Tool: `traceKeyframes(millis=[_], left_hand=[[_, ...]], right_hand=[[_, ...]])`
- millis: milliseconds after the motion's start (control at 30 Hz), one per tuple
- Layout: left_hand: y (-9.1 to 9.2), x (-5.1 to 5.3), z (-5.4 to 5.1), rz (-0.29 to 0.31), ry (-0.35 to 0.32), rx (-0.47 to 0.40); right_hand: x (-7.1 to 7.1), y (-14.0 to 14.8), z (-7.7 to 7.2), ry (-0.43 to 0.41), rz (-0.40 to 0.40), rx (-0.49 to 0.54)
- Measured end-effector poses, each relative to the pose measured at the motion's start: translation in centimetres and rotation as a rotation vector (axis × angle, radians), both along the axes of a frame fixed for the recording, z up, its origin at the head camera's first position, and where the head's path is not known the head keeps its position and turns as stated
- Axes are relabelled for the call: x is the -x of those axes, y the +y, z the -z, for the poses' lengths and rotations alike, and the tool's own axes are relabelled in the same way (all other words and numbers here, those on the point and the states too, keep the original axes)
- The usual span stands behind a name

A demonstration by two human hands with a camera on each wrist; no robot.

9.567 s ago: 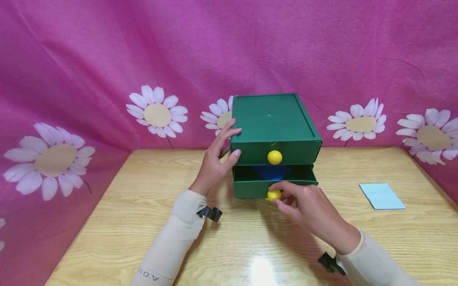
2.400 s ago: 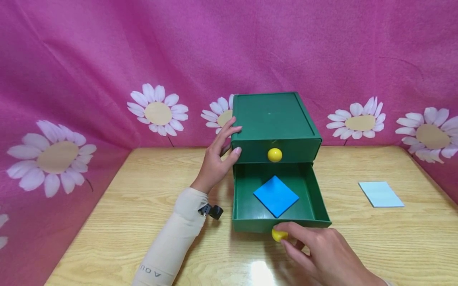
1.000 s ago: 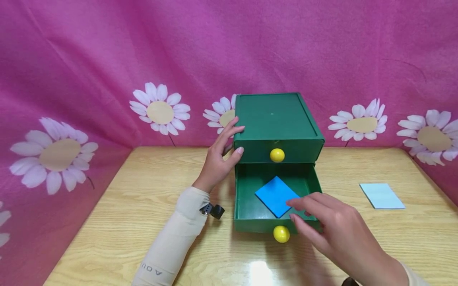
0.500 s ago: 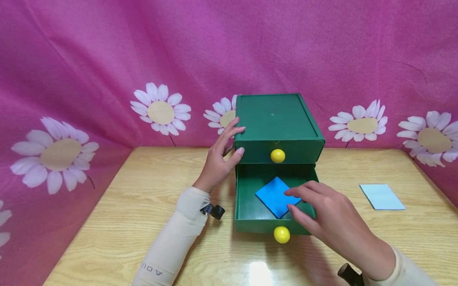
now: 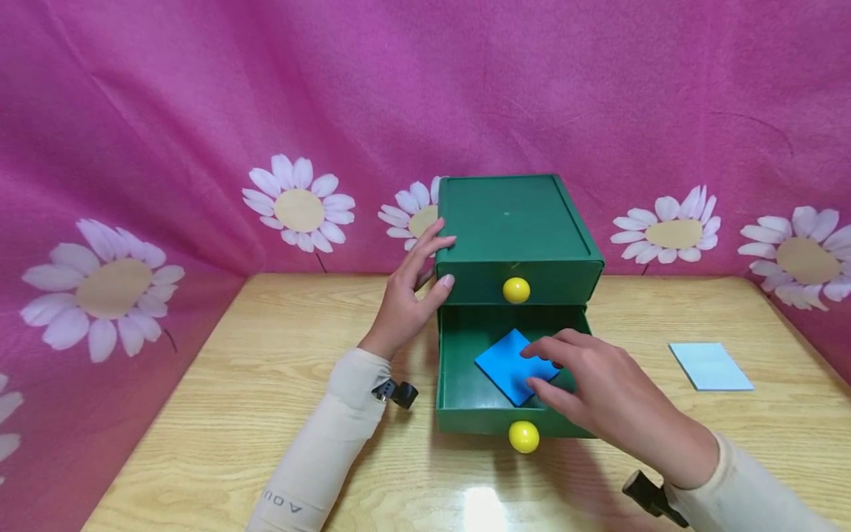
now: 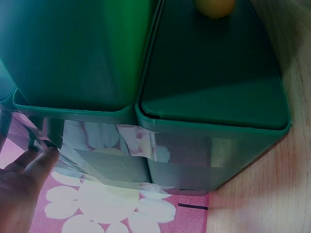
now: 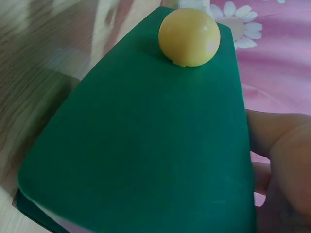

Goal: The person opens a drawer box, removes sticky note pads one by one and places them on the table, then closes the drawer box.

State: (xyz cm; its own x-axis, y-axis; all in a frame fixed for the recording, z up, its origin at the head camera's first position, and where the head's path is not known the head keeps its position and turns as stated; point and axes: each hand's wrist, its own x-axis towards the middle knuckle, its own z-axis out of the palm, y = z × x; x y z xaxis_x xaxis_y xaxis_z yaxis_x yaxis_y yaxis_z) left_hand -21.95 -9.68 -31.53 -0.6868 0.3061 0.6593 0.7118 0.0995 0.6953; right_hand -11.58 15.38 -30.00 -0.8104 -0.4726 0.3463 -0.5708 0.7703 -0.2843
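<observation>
A green two-drawer cabinet (image 5: 518,222) stands at the back of the table. Its lower drawer (image 5: 472,421) is pulled out, and a square blue pad of paper (image 5: 505,366) lies inside, turned cornerwise. My right hand (image 5: 595,384) reaches over the drawer front, thumb and forefinger apart above the pad's right part; whether they touch it I cannot tell. In the right wrist view, fingers (image 7: 272,131) show past the drawer front's edge. My left hand (image 5: 404,299) rests against the cabinet's left side, thumb at the front corner.
Yellow round knobs sit on the upper drawer (image 5: 479,284) and the lower one. A light-blue square pad (image 5: 711,366) lies on the wooden table (image 5: 266,399) to the right. Pink daisy-print cloth (image 5: 465,89) hangs behind and at the sides.
Earlier my right hand pinched the lower knob and the drawer came out toward me. It has since let go, risen over the front and moved left above the blue pad. The left hand stays put.
</observation>
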Motion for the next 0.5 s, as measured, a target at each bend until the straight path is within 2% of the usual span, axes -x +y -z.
traceKeyframes(millis=[500], left_hand=[[0.0, 0.2, 0.1, 0.0, 0.008, -0.004]], right_hand=[[1.8, -0.4, -0.2, -0.159, 0.023, -0.134]])
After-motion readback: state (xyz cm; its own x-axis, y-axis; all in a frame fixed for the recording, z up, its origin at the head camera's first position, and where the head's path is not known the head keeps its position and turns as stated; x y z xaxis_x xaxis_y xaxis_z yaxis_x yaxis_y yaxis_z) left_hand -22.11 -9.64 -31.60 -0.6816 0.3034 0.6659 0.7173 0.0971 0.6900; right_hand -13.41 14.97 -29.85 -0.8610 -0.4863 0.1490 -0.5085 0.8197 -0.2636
